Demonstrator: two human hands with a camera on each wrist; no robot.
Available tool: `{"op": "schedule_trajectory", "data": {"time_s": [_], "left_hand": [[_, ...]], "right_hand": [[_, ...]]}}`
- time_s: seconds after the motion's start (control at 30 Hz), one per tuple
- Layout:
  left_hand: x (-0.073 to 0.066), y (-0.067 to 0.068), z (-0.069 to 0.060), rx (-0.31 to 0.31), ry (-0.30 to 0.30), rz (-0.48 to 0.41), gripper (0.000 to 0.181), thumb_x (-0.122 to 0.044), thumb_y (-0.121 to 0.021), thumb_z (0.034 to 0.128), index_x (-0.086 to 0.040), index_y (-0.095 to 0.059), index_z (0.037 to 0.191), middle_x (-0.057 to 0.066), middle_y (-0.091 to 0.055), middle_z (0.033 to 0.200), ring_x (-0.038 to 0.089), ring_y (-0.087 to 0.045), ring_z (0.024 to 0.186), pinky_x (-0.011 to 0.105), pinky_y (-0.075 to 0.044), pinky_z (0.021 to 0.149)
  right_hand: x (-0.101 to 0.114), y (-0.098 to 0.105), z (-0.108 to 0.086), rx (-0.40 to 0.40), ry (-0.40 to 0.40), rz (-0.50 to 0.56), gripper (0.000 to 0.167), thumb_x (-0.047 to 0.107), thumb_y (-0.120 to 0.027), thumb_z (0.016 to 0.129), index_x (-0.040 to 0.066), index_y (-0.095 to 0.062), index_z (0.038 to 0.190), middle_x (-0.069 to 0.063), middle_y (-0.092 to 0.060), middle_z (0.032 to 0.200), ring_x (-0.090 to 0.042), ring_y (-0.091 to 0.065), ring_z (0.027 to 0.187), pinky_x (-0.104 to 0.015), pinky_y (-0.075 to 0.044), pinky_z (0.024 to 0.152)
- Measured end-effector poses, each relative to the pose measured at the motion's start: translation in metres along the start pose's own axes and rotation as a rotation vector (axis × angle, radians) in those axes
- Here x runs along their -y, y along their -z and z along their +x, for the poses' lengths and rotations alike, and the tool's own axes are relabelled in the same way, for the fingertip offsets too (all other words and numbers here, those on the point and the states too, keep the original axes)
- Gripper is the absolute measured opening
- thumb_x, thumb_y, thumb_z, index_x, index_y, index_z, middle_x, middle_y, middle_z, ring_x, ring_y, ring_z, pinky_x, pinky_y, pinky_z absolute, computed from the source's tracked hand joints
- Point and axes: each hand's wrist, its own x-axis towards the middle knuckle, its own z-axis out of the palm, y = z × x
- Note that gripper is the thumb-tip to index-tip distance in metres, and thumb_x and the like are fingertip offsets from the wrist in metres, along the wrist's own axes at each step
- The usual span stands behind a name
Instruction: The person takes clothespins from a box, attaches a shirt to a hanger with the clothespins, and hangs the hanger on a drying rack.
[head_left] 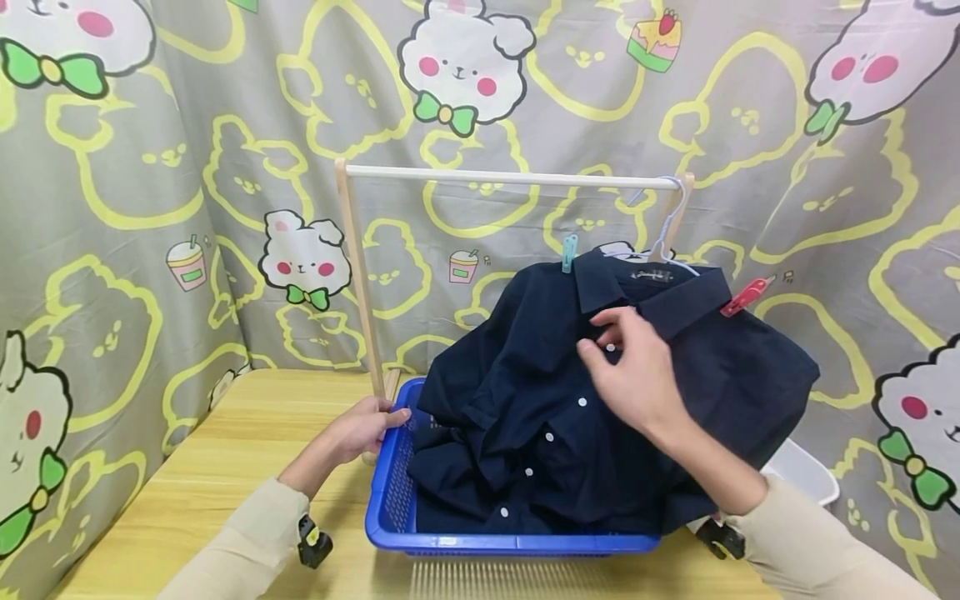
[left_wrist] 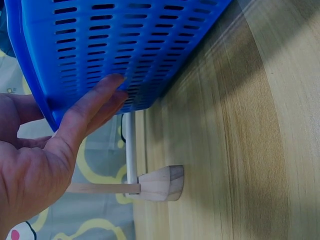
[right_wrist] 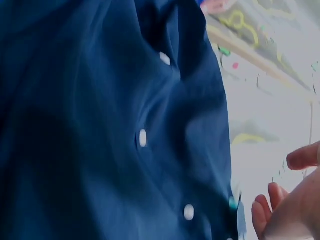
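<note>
A dark navy shirt [head_left: 517, 358] with white buttons hangs by its collar on a light blue wire hanger [head_left: 670, 221]; its lower part lies bunched in a blue plastic basket [head_left: 517, 543]. A teal clothespin [head_left: 570, 252] clips one shoulder and a red clothespin [head_left: 747, 296] the other. My left hand [head_left: 367, 429] grips the basket's left rim, thumb over the edge and fingers against the perforated outer wall [left_wrist: 145, 45]. Just below the collar, my right hand [head_left: 637, 371] hovers before the shirt front, fingers loosely bent with nothing between them. The right wrist view shows them apart from the cloth.
A small rack with a white bar [head_left: 510, 177] and wooden posts [head_left: 360, 283] stands behind the basket, its wooden foot [left_wrist: 162, 184] on the table [head_left: 225, 467]. Part of a white container [head_left: 806, 471] shows behind the shirt at right. A patterned curtain [head_left: 480, 100] surrounds the table.
</note>
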Motion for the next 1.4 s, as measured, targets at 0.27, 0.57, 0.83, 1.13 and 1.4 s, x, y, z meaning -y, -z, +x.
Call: {"op": "schedule_trajectory", "data": {"time_s": [0.27, 0.57, 0.83, 1.13, 1.4], "left_hand": [[-0.001, -0.001, -0.001, -0.008, 0.013, -0.001, 0.025, -0.020, -0.051, 0.1066, -0.002, -0.053, 0.090, -0.003, -0.037, 0.066, 0.011, -0.049, 0.061, 0.023, -0.044, 0.058], [-0.001, 0.000, -0.001, -0.018, 0.005, 0.008, 0.024, -0.020, -0.051, 0.1065, -0.003, -0.053, 0.089, -0.004, -0.037, 0.065, 0.011, -0.049, 0.061, 0.023, -0.044, 0.058], [0.002, 0.001, 0.001, 0.004, -0.009, 0.017, 0.028, -0.022, -0.051, 0.1070, 0.003, -0.057, 0.098, -0.003, -0.043, 0.067, 0.012, -0.059, 0.067, 0.026, -0.055, 0.066], [0.002, 0.002, 0.001, 0.021, -0.021, 0.011, 0.029, -0.023, -0.050, 0.1072, 0.005, -0.059, 0.102, -0.003, -0.049, 0.068, 0.012, -0.064, 0.071, 0.031, -0.060, 0.073], [0.002, 0.002, 0.001, 0.033, -0.014, -0.014, 0.028, -0.020, -0.048, 0.1077, 0.006, -0.057, 0.102, -0.005, -0.045, 0.066, 0.011, -0.064, 0.071, 0.030, -0.060, 0.072]], "right_hand": [[0.021, -0.042, -0.013, 0.290, 0.052, 0.012, 0.049, 0.024, -0.073, 0.090, 0.010, -0.058, 0.135, -0.015, -0.063, 0.111, -0.031, -0.058, 0.104, -0.048, -0.043, 0.086], [0.047, -0.078, -0.029, 0.508, 0.099, 0.007, 0.055, 0.030, -0.070, 0.092, 0.019, -0.054, 0.143, -0.012, -0.060, 0.136, -0.032, -0.056, 0.124, -0.052, -0.045, 0.102], [0.054, -0.110, -0.051, 0.730, 0.196, -0.077, 0.067, 0.031, -0.077, 0.090, 0.021, -0.048, 0.150, -0.014, -0.055, 0.144, -0.034, -0.048, 0.137, -0.055, -0.038, 0.112], [0.054, -0.127, -0.065, 1.008, 0.150, -0.324, 0.095, 0.054, -0.082, 0.080, 0.036, -0.031, 0.158, -0.010, -0.046, 0.151, -0.029, -0.042, 0.139, -0.052, -0.036, 0.112], [0.060, -0.141, -0.064, 1.129, 0.100, -0.556, 0.104, 0.065, -0.082, 0.073, 0.047, -0.024, 0.157, -0.006, -0.040, 0.156, -0.028, -0.036, 0.144, -0.048, -0.033, 0.116]]}}
